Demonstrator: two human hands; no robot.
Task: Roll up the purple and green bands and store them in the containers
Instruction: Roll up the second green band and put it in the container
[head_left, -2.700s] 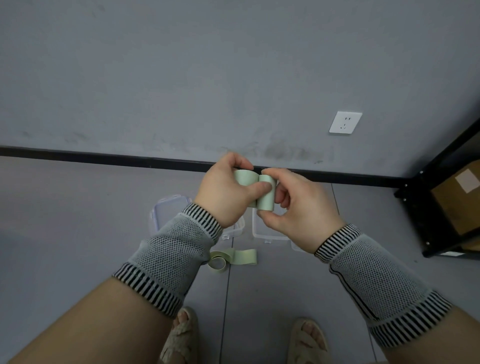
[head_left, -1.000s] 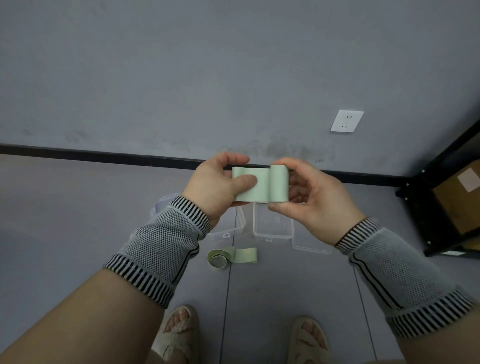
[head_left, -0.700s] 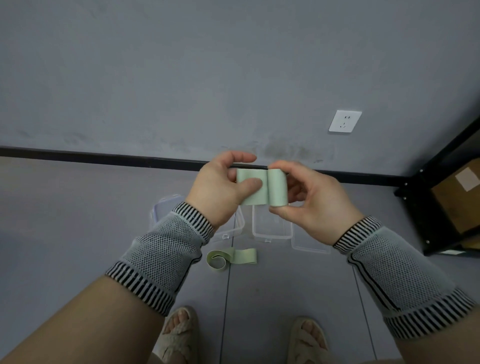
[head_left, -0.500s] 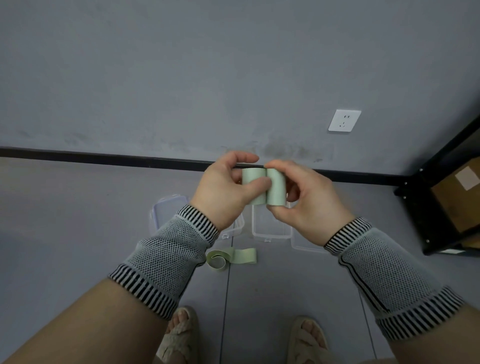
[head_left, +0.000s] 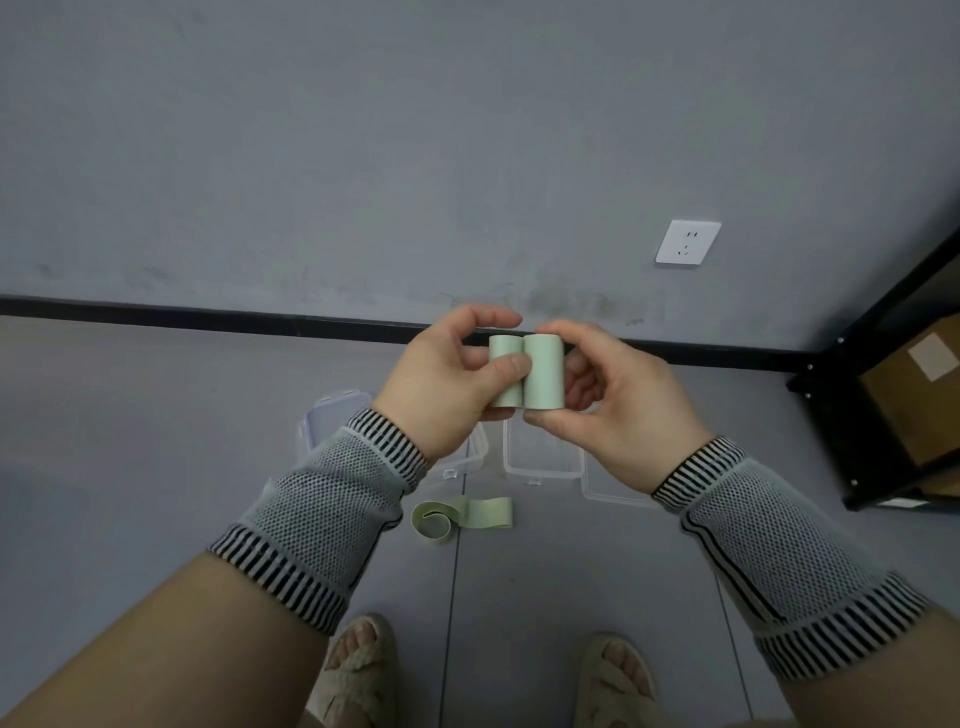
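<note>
- Two bare hands meet at the centre of the head view, each wrist in a grey mesh sleeve with black-and-white striped cuffs.
- One pale green band (head_left: 527, 371) is held between them, wound into two upright rolls that touch side by side.
- The left hand (head_left: 444, 387) pinches the left roll, thumb across its front and forefinger curled over the top.
- The right hand (head_left: 610, 402) pinches the larger right roll between thumb below and curled fingers behind and above.
- A second green band (head_left: 462, 515) lies on the floor nearer the person, below the hands, one end curled into a loose loop and the other flat.
- Two clear plastic containers (head_left: 540, 457) sit open on the floor just beyond that band, partly hidden behind the hands; one is to the left and one to the right.
- Two clear lids show: one (head_left: 332, 415) by the left container, one (head_left: 613, 488) to the right of the right container.
- Two feet in woven beige sandals (head_left: 358, 670) stand at the near edge.
- The floor (head_left: 156, 415) is grey with thin seams.
- A grey wall (head_left: 363, 156) rises at the far side above a black baseboard, with one white power socket (head_left: 687, 242) to the right.
- A black metal shelf (head_left: 852, 415) at the far right holds one cardboard box (head_left: 919, 395).
</note>
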